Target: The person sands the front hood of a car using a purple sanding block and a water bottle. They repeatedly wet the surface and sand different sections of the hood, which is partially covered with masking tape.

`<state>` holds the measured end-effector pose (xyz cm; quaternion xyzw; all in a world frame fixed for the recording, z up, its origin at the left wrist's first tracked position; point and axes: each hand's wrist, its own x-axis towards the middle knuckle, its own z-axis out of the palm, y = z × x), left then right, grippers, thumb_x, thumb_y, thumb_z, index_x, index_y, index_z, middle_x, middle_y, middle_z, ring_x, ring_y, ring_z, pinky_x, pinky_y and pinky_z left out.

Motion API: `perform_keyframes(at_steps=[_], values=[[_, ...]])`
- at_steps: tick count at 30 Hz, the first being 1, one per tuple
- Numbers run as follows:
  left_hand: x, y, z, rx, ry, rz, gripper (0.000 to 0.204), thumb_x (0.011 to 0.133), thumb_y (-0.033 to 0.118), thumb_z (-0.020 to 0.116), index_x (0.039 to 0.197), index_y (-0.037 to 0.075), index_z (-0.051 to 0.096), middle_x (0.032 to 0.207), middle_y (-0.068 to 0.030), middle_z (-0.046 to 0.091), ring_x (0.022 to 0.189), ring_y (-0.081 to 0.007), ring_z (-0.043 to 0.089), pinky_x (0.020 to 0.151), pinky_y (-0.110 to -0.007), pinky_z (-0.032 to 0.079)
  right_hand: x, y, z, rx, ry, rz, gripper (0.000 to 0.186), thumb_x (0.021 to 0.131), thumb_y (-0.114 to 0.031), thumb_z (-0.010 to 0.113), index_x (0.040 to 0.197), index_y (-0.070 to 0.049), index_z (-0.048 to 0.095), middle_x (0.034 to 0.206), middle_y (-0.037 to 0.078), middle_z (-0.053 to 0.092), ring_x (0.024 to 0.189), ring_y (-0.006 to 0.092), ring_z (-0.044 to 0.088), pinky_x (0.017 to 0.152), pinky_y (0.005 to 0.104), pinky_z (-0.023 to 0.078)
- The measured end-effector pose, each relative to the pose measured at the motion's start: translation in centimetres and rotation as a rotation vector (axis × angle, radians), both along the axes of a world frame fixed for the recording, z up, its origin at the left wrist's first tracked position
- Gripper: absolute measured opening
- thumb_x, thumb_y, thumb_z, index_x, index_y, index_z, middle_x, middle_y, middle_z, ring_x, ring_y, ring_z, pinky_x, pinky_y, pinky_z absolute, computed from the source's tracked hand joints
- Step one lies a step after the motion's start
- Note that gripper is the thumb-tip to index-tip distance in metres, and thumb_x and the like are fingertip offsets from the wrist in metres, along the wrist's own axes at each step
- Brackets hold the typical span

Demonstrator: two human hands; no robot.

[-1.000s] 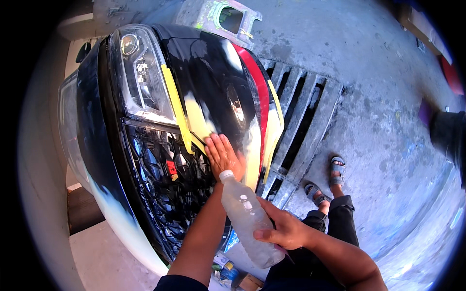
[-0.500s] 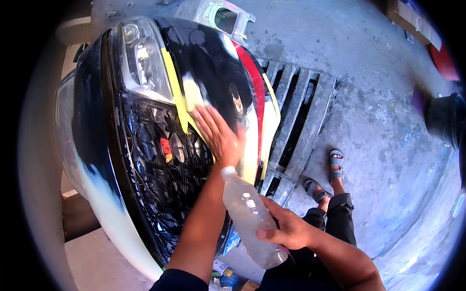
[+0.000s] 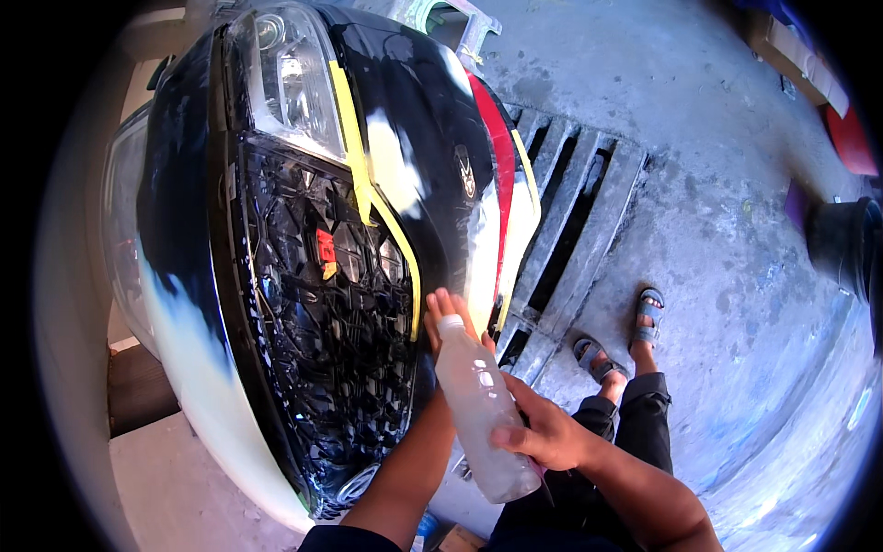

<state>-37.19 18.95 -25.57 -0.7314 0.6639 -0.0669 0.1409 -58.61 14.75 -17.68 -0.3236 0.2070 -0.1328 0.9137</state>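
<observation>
My right hand (image 3: 550, 434) is wrapped round a clear plastic bottle (image 3: 480, 405) with a white cap, tilted and filled with cloudy whitish liquid. My left hand (image 3: 451, 311) lies flat with fingers stretched out against the lower part of a car's black front bumper (image 3: 405, 83); the bottle hides its palm and part of the fingers. Just left of those fingertips, yellow masking tape (image 3: 413, 281) follows the edge of the black grille (image 3: 336, 359). Pale sanded-looking patches (image 3: 391, 152) show on the bumper. A red strip (image 3: 502, 152) runs down its right side.
The headlight (image 3: 296, 87) sits above the grille, and a red emblem (image 3: 326, 253) is within it. To the right are a slatted floor drain (image 3: 579, 202), my sandalled feet (image 3: 648, 313) and a black bucket (image 3: 842, 239). A pale stool (image 3: 478, 32) stands beyond the bumper.
My left hand has slid down the bumper toward me, uncovering the pale patch near the headlight, and is now partly behind the bottle. My right hand keeps its hold; the view has shifted slightly.
</observation>
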Motion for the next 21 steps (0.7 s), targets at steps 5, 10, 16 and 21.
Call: perform_keyframes(at_steps=[5,10,16,21], values=[[0.0,-2.8,0.0,-0.140,0.065,0.061,0.091,0.081,0.032,0.068,0.148,-0.010,0.023,0.156,-0.0335,0.016,0.144,-0.0506,0.019,0.118,-0.054,0.022,0.5,-2.8,0.3,-0.071,-0.006,-0.028,0.094,0.085,-0.047,0.067,0.152,0.001,0.021,0.123,0.025,0.060,0.112,0.0324,0.062,0.097,0.0382,0.047],[1.8,-14.9,2.7,-0.380,0.035,-0.024,0.091,0.078,0.025,0.069,0.147,-0.011,0.022,0.156,-0.0362,0.006,0.144,-0.0555,0.007,0.118,-0.060,0.015,0.7,-6.8,1.4,-0.199,-0.065,-0.096,0.096,0.085,-0.045,0.069,0.152,0.002,0.020,0.125,0.025,0.059,0.115,0.0343,0.061,0.099,0.0388,0.046],[3.3,-22.5,6.3,-0.325,-0.162,-0.041,0.087,0.074,0.027,0.070,0.144,-0.007,0.033,0.157,-0.0292,0.021,0.148,-0.0438,0.014,0.120,-0.052,0.015,0.8,-9.8,1.7,-0.122,-0.149,-0.204,0.096,0.085,-0.043,0.071,0.153,0.002,0.019,0.129,0.026,0.057,0.118,0.0340,0.059,0.101,0.0387,0.044],[5.3,-29.0,9.2,-0.122,-0.306,-0.063,0.084,0.085,0.037,0.063,0.149,-0.006,0.029,0.159,-0.0251,0.019,0.150,-0.0382,0.013,0.121,-0.047,0.012,0.4,-11.7,1.6,-0.118,-0.121,-0.165,0.095,0.086,-0.042,0.070,0.153,0.002,0.019,0.129,0.025,0.057,0.119,0.0323,0.059,0.102,0.0385,0.044]])
